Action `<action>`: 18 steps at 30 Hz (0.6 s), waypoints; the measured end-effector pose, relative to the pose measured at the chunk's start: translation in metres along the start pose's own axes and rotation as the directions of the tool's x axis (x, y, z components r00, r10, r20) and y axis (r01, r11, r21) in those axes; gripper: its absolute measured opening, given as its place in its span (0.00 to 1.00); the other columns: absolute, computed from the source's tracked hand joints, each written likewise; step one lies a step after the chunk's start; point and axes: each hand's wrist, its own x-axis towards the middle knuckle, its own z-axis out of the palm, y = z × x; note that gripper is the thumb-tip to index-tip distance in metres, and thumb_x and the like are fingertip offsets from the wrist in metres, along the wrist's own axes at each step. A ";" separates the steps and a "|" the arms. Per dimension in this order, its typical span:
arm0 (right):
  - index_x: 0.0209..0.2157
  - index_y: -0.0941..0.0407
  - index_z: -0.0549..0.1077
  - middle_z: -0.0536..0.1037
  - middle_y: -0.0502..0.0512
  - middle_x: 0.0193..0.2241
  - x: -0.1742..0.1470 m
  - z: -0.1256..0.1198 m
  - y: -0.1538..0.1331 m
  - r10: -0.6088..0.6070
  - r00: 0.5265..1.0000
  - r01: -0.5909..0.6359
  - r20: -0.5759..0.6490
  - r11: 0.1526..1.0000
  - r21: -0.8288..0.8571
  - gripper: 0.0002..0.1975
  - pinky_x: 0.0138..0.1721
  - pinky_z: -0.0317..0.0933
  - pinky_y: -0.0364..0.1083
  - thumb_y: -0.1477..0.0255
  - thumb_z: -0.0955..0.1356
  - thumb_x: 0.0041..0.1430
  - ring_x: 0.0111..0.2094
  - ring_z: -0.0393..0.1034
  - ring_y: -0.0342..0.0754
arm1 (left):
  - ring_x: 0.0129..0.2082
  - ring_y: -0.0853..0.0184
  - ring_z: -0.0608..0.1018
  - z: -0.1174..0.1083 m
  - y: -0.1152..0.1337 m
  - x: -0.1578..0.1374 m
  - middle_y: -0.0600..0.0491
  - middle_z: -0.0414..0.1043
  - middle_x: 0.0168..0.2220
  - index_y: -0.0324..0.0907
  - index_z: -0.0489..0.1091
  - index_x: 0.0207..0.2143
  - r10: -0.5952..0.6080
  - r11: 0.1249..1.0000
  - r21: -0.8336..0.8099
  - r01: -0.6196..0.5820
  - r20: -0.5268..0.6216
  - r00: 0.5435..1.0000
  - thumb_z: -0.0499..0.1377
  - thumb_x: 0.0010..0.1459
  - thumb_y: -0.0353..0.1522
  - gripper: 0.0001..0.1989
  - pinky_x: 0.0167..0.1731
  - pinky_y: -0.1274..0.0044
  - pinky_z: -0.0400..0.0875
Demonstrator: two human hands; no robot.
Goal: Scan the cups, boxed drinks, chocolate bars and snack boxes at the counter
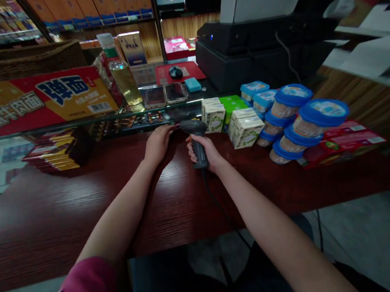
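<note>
In my right hand (pixel 207 151) is a dark handheld barcode scanner (pixel 194 129), its grip wrapped by my fingers and its head tilted toward the left. A cable runs from the handle down over the table's front edge. My left hand (pixel 159 143) rests at the far side of the dark red wooden table (pixel 174 206), just left of the scanner head. Its fingers are together and point right, with a thin reddish edge at their tips; what they pinch is too small to name. Beside the scanner stand small white-and-green cartons (pixel 245 130) and a green pack (pixel 232 107).
Blue-lidded tubs (pixel 291 95) are stacked at right beside red boxes (pixel 352 137). Packets with yellow edges (pixel 59 152) lie at left. Behind are a noodle carton (pixel 38 102), a bottle (pixel 123 79), a mouse (pixel 175 72) and a black machine (pixel 238 63).
</note>
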 end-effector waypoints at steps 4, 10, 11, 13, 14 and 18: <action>0.34 0.55 0.71 0.70 0.44 0.19 -0.009 0.005 0.001 0.024 0.998 -0.023 0.063 1.000 -0.019 0.18 0.13 0.54 0.39 0.59 0.76 0.53 0.15 0.61 0.39 | 0.49 0.60 0.82 -0.014 -0.002 -0.011 0.47 0.82 0.49 0.40 0.79 0.50 -0.232 0.960 -0.188 0.205 -0.132 0.964 0.54 0.70 0.37 0.17 0.54 0.71 0.73; 0.34 0.55 0.71 0.72 0.46 0.20 -0.020 0.013 0.004 0.105 0.985 -0.095 0.140 0.993 -0.076 0.15 0.13 0.55 0.39 0.60 0.75 0.57 0.15 0.61 0.40 | 0.44 0.59 0.82 -0.023 -0.014 -0.026 0.46 0.83 0.45 0.38 0.80 0.47 -0.396 0.795 -0.503 0.338 -0.008 0.918 0.59 0.65 0.44 0.20 0.45 0.71 0.78; 0.34 0.56 0.71 0.72 0.46 0.20 -0.021 0.014 0.004 0.117 0.982 -0.105 0.146 0.990 -0.091 0.16 0.13 0.55 0.39 0.60 0.75 0.56 0.16 0.62 0.40 | 0.44 0.59 0.82 -0.024 -0.015 -0.027 0.46 0.83 0.44 0.38 0.80 0.46 -0.396 0.793 -0.511 0.332 -0.018 0.918 0.60 0.64 0.44 0.20 0.45 0.71 0.78; 0.34 0.56 0.72 0.72 0.47 0.20 -0.022 0.015 0.004 0.133 0.979 -0.116 0.154 0.986 -0.118 0.16 0.13 0.55 0.39 0.59 0.76 0.55 0.16 0.62 0.40 | 0.42 0.60 0.82 -0.024 -0.015 -0.029 0.47 0.83 0.40 0.39 0.80 0.42 -0.397 0.805 -0.495 0.327 -0.040 0.917 0.60 0.65 0.44 0.18 0.44 0.71 0.78; 0.34 0.57 0.72 0.72 0.47 0.20 -0.023 0.015 0.004 0.134 0.979 -0.115 0.154 0.985 -0.126 0.17 0.13 0.55 0.39 0.59 0.76 0.55 0.16 0.62 0.40 | 0.40 0.60 0.82 -0.024 -0.016 -0.029 0.47 0.83 0.37 0.39 0.80 0.40 -0.402 0.808 -0.485 0.334 -0.039 0.915 0.59 0.65 0.44 0.18 0.43 0.71 0.78; 0.34 0.58 0.74 0.72 0.47 0.20 -0.024 0.015 0.002 0.129 0.981 -0.111 0.142 0.986 -0.127 0.17 0.13 0.56 0.39 0.59 0.75 0.56 0.16 0.62 0.40 | 0.36 0.61 0.81 -0.021 -0.018 -0.028 0.49 0.81 0.33 0.38 0.80 0.39 -0.441 0.789 -0.480 0.383 -0.009 0.897 0.59 0.65 0.45 0.19 0.37 0.73 0.78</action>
